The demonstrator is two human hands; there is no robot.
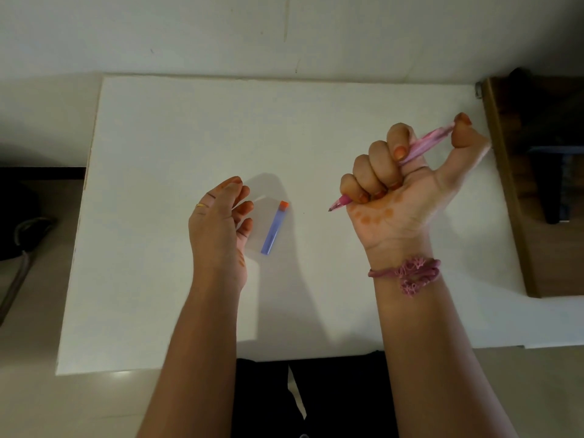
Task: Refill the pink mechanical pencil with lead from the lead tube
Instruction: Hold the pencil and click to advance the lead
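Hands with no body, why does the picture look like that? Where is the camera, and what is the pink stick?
The camera sits on the person's head and looks down, so you see only their arms and hands. The right hand is closed in a fist around a pink mechanical pencil, tip pointing left, thumb at its top end. The left hand is open and holds nothing. Beside it, a purple lead tube with an orange cap lies on the white board.
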